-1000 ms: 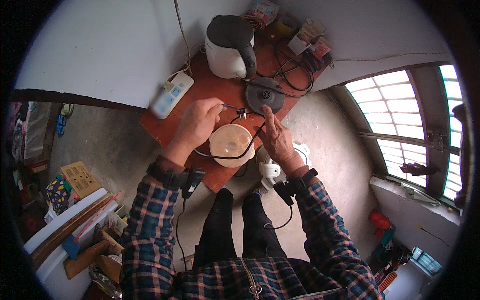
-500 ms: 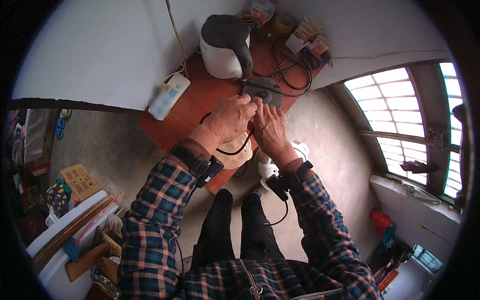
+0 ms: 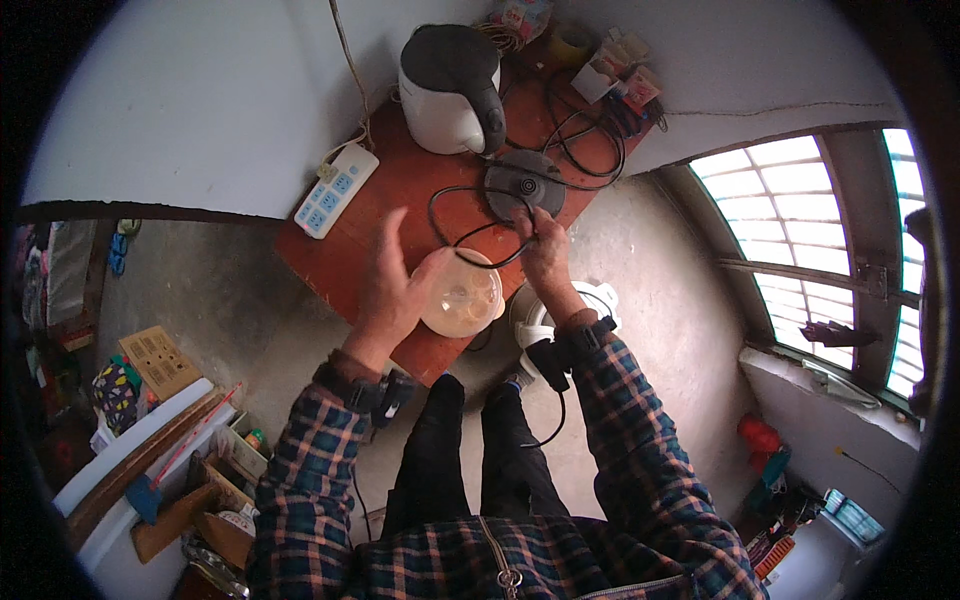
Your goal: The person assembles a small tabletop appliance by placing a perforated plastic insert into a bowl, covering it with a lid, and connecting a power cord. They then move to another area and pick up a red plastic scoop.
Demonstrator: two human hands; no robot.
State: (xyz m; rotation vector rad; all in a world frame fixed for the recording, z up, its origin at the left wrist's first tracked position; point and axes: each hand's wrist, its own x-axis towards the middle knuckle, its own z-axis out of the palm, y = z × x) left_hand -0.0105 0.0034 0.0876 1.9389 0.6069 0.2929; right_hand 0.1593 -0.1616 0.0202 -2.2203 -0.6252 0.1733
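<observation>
My right hand (image 3: 546, 252) is closed on a black power cord (image 3: 470, 262), just in front of a round dark kettle base (image 3: 510, 178). The cord makes a loose loop over the reddish-brown table to the left of that hand. My left hand (image 3: 402, 292) is open, thumb and fingers apart, and slightly blurred. It is beside a translucent round bowl (image 3: 463, 305) at the table's near end, its fingers overlapping the bowl's left edge. Behind the base stands a white electric kettle (image 3: 430, 108) with a dark lid and handle.
A white power strip (image 3: 335, 195) with a plug in it lies at the table's left edge. More black cord (image 3: 615, 165) is coiled at the back right, near small boxes (image 3: 610, 75). On the floor below the table stands a white appliance (image 3: 535, 330).
My left hand has left the cord, moving left and nearer, and its fingers have opened. My right hand has shifted slightly nearer and right, still holding the cord. The base and cord loop are now uncovered.
</observation>
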